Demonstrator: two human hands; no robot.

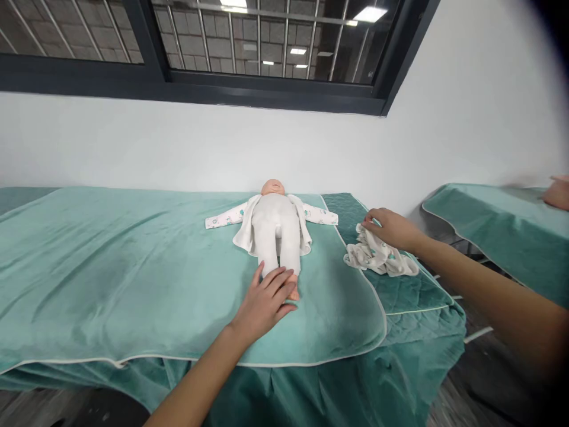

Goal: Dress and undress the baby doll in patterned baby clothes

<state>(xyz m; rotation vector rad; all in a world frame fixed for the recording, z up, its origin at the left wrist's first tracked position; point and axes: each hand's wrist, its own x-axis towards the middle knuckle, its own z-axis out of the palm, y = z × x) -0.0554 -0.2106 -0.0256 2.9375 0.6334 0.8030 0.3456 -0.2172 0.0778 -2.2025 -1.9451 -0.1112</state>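
A baby doll [278, 216] lies on its back, head toward the wall, with a white cloth body and legs. Its arms are stretched sideways in the patterned sleeves of a baby shirt [243, 234], which hangs unfastened at the front. My left hand [262, 302] rests over the doll's lower legs, fingers spread; one foot shows beside the fingers. Off to the right, my right hand [391, 228] pinches the top of a crumpled white patterned baby garment [380, 255] that lies bunched on the bed.
A green blanket [133, 267] covers the bed, over a darker quilted cover [413, 293] at the right end. Behind stands a white wall [200, 145] below a barred window [267, 41]. At far right is another green-covered bed [498, 219], with part of a person or doll at its edge.
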